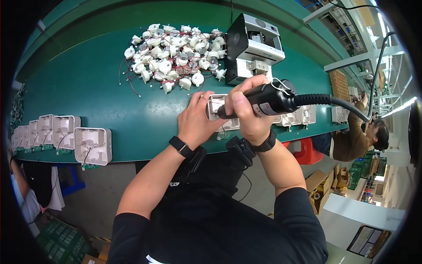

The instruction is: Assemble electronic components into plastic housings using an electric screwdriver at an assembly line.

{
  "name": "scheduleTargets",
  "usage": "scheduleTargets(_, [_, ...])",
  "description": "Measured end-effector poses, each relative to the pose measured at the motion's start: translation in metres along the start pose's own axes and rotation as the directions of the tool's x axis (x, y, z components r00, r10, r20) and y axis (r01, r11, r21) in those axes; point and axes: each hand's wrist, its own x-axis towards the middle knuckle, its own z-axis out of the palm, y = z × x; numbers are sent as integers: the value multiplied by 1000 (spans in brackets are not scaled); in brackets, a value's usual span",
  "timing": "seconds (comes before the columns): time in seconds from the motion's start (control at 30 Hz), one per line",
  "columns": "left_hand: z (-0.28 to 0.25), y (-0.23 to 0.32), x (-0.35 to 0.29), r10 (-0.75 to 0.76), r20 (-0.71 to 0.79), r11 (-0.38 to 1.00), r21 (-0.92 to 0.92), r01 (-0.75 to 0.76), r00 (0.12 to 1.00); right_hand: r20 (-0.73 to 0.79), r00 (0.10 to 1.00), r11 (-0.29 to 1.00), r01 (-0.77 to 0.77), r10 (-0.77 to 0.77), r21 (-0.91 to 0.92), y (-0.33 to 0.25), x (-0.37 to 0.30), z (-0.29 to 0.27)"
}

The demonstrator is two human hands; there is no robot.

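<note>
A black electric screwdriver point(273, 100) with a thick cable lies in my right hand point(251, 121), its fingers wrapped round the body. The tool's tip points left and down into a small white plastic housing point(212, 102) on the green table. My left hand point(195, 119) grips that housing from its left side, fingers closed against the wall. Tool and hands cover most of the housing's inside, so the bit's contact point is hidden. Just behind my hands stands a black and silver machine point(263, 53), apparently a screw feeder.
A heap of white round motor-like parts with red wires point(176, 55) lies at the back. White open housings with green circuit boards line the front edge, left point(93, 145) and right point(309, 114). A co-worker point(351, 141) is at the right, near a red stool point(306, 152).
</note>
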Motion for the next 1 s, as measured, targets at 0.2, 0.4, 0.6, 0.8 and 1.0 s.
scheduleTargets(0.2, [2, 0, -1, 14, 18, 998, 61, -15, 1000, -83, 987, 982, -128, 140, 140, -25, 8, 7])
scheduleTargets(0.4, [-8, -26, 7, 29, 130, 995, -97, -17, 991, -313, 950, 923, 132, -13, 361, -71, 18, -33])
scheduleTargets(0.6, [-32, -43, -31, -75, 129, 888, -442, 125, 989, -358, 931, 943, 59, 66, 327, -95, -29, -44])
scheduleTargets(0.8, [-45, -5, -106, 219, 273, 903, -421, -89, 937, 18, 789, 734, -580, 615, 352, -87, -66, 5])
scheduleTargets(1.0, [-59, -33, -130, -83, 429, 840, -455, 295, 900, -92, 937, 939, -325, 336, 113, -39, -79, 59])
